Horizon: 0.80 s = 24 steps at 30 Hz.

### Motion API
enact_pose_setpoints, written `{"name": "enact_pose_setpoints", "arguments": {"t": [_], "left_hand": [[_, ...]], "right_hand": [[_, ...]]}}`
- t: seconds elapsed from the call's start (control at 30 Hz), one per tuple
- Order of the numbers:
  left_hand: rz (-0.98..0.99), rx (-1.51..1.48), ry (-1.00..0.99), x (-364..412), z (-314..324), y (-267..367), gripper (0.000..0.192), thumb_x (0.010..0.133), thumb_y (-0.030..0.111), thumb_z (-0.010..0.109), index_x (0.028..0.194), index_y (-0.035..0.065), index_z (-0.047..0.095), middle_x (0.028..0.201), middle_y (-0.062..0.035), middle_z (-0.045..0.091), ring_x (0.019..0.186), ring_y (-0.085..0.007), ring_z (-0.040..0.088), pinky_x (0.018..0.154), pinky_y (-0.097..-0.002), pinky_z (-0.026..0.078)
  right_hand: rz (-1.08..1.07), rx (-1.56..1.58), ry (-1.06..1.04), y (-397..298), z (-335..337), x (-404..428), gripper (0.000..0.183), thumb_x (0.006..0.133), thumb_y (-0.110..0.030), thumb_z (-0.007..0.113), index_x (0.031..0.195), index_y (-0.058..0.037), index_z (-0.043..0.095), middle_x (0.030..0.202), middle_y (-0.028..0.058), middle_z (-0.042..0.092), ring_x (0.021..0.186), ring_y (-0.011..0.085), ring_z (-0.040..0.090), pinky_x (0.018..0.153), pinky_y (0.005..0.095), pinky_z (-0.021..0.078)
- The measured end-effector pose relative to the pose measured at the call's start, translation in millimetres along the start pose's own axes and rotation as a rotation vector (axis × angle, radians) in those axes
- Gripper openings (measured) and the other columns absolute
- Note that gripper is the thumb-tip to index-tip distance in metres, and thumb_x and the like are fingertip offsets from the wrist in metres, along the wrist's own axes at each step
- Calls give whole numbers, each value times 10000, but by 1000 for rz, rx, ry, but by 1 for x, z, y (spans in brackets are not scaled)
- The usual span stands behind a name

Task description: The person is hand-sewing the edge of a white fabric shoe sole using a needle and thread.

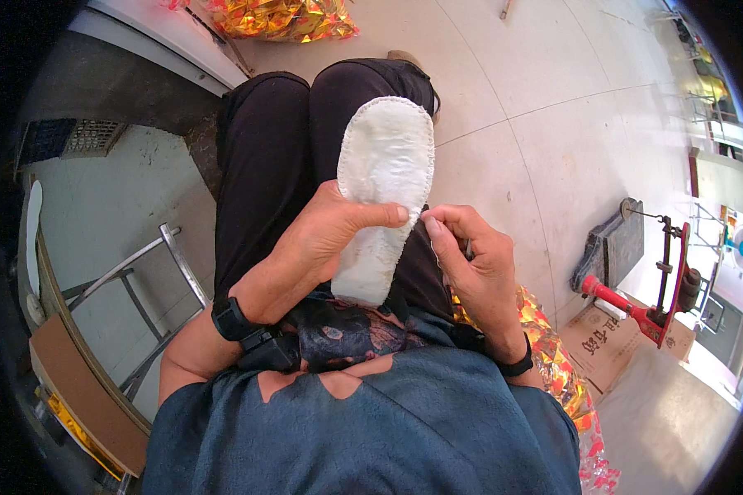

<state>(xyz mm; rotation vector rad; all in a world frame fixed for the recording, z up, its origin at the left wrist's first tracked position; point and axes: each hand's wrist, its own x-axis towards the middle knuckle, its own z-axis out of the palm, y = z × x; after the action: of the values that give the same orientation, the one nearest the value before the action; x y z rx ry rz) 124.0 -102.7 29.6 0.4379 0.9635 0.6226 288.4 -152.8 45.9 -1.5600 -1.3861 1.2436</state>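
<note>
A white shoe insole or cloth sole [387, 148] with stitching around its rim lies over my lap, its broad end pointing away from me. My left hand [328, 229] grips it at the narrow middle, thumb on top and fingers hidden underneath. At the sole's right edge, my right hand [470, 247] pinches something very small between thumb and forefinger, too fine to identify; a thread seems to run down from there. A small dark metal item shows partly among the curled fingers of that hand. Black trousers [263, 167] are behind the sole.
To the right stands a red hand-cranked machine [641, 312] by a cardboard box [600, 340]. Gold and red foil in clear plastic [563, 377] lies beside my right arm, with another foil bag [285, 18] at the top. A metal frame [182, 263] and a brown board [86, 396] are on the left.
</note>
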Motion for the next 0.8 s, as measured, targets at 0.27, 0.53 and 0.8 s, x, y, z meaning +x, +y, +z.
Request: {"name": "enact_pose_setpoints", "arguments": {"t": [0.27,0.53,0.8], "left_hand": [[62,18,-10,-3,2,0,307,702,9,656,999,-14,583,902,-80,623,800,-158,593,715,-293,476],[53,6,-5,-4,3,0,314,701,9,657,1005,-14,583,894,-77,624,804,-156,593,720,-287,477],[45,2,-1,-3,3,1,309,697,6,658,997,-14,585,893,-78,624,804,-158,593,727,-287,474]], "right_hand": [[10,1,-4,-1,-1,-1,129,871,-93,530,947,0,577,574,-48,496,466,-5,396,407,164,296],[120,11,-11,-4,-2,-1,148,850,-111,545,939,2,583,649,59,576,566,55,500,522,212,407],[99,118,2,2,3,-1,153,885,-122,513,948,5,570,573,-42,497,443,3,401,391,171,297]]}}
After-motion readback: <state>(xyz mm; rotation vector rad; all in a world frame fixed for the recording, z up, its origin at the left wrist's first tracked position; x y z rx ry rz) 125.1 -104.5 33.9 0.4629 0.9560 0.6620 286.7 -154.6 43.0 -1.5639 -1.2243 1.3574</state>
